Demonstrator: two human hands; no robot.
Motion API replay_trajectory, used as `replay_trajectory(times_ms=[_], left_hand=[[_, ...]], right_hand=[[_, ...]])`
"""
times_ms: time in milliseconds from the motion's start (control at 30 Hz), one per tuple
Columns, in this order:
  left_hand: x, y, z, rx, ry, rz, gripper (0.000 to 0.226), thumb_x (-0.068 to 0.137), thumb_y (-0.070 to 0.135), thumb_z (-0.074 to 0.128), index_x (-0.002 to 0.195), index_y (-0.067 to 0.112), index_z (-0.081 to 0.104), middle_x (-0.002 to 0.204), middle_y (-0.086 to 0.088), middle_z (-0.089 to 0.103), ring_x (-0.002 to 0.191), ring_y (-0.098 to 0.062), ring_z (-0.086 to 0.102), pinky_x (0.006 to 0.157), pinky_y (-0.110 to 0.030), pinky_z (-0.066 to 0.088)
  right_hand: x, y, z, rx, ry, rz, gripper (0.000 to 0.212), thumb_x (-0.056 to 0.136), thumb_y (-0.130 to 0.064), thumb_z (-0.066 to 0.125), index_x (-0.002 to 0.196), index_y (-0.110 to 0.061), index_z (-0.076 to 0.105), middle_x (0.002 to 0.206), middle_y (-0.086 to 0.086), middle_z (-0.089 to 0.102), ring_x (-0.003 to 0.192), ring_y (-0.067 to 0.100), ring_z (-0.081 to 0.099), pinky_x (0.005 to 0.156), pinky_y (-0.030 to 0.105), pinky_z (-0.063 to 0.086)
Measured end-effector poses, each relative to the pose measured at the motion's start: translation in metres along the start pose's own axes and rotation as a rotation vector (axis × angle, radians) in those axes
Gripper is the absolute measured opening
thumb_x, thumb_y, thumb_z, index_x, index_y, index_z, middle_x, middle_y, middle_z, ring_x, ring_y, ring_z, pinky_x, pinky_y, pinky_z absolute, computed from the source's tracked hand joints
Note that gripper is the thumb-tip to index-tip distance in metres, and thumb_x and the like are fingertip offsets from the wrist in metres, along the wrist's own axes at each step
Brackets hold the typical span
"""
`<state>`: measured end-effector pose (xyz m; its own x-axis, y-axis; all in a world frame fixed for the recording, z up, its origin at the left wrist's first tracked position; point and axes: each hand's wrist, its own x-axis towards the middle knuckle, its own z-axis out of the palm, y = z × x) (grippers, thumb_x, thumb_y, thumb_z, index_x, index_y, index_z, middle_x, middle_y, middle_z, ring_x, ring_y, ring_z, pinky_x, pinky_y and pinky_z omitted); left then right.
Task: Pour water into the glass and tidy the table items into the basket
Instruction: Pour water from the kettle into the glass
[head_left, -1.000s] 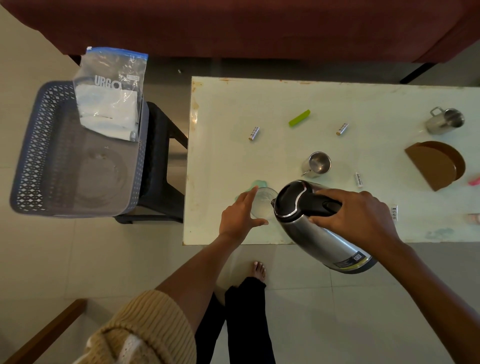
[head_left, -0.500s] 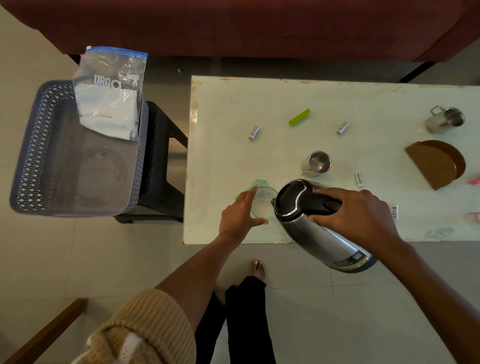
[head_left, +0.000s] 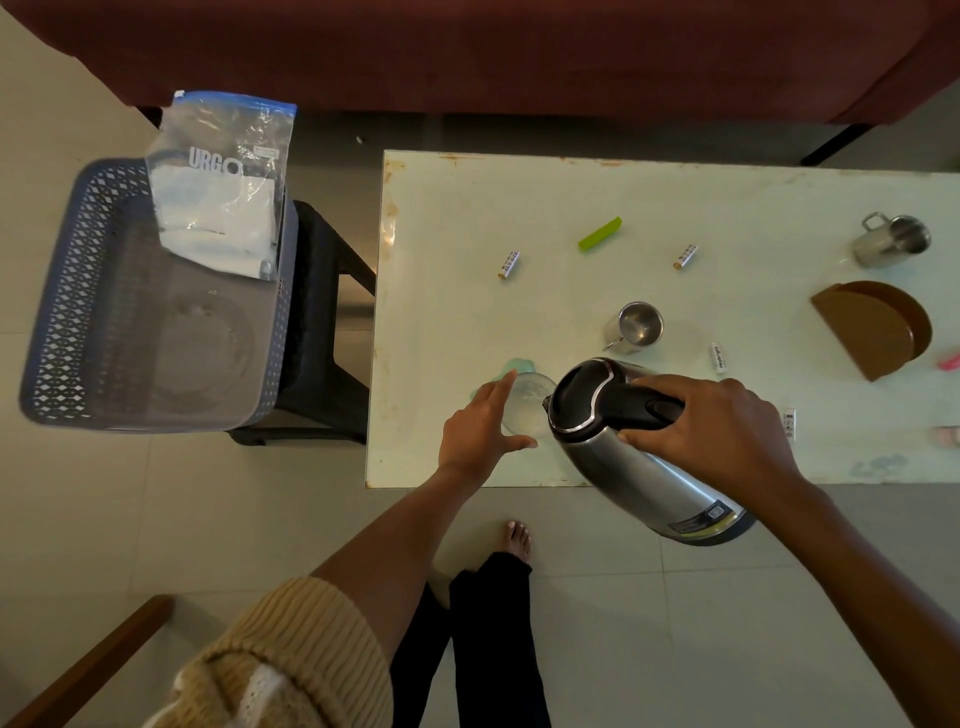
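Observation:
A clear glass (head_left: 527, 402) stands near the front left edge of the pale table (head_left: 519, 208). My left hand (head_left: 480, 431) holds it, forefinger and thumb round its sides. My right hand (head_left: 717, 431) grips the black handle of a steel kettle (head_left: 623, 457), which is tilted with its spout over the glass rim. A grey lattice basket (head_left: 67, 312) sits on a dark stool to the left of the table, with a clear plastic bag (head_left: 223, 187) leaning in its far corner.
Loose on the table lie several small batteries (head_left: 509, 264), a green clip (head_left: 600, 234), two steel cups (head_left: 636, 325) (head_left: 891, 240), and a brown holder (head_left: 872, 327) at the right. A dark red sofa (head_left: 467, 52) runs behind the table.

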<state>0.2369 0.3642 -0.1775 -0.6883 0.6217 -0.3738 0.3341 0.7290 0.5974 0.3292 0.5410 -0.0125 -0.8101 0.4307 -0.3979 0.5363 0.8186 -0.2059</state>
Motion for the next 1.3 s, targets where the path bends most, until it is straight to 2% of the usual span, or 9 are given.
replay_trajectory(times_ms=[267,500,667,1300], left_hand=[[0.0007,0.0005,-0.0008,0.01,-0.009,-0.007,0.091,0.074,0.045,0.073,0.147,0.024,0.024,0.143,0.0,0.044,0.114,-0.025,0.057,0.085,-0.037,0.05],[0.0002,0.0007,-0.0013,0.007,-0.008,-0.006,0.09,0.075,0.045,0.073,0.147,0.024,0.023,0.144,0.001,0.043,0.113,-0.025,0.057,0.084,-0.036,0.05],[-0.0002,0.0012,-0.0021,-0.003,-0.003,0.001,0.089,0.075,0.044,0.073,0.147,0.024,0.024,0.144,0.001,0.043,0.113,-0.024,0.057,0.085,-0.035,0.05],[-0.0002,0.0018,-0.0028,-0.01,-0.014,-0.013,0.09,0.074,0.043,0.074,0.147,0.024,0.024,0.144,0.0,0.043,0.114,-0.024,0.057,0.085,-0.036,0.049]], right_hand=[[0.0005,0.0,0.0003,-0.006,0.008,0.02,0.054,0.073,-0.055,0.066,0.123,-0.038,0.055,0.104,0.004,0.07,0.096,0.026,0.062,0.077,0.031,0.047],[0.0021,-0.0008,-0.0015,-0.006,-0.004,0.013,0.055,0.075,-0.054,0.066,0.126,-0.037,0.053,0.108,0.002,0.069,0.097,0.024,0.061,0.072,0.025,0.038],[0.0026,-0.0011,-0.002,-0.013,-0.006,0.005,0.055,0.075,-0.054,0.065,0.126,-0.037,0.053,0.108,0.003,0.069,0.098,0.025,0.061,0.075,0.027,0.042],[0.0047,-0.0026,-0.0029,-0.026,-0.008,0.006,0.053,0.075,-0.053,0.066,0.124,-0.038,0.054,0.106,0.003,0.069,0.097,0.025,0.061,0.074,0.027,0.042]])
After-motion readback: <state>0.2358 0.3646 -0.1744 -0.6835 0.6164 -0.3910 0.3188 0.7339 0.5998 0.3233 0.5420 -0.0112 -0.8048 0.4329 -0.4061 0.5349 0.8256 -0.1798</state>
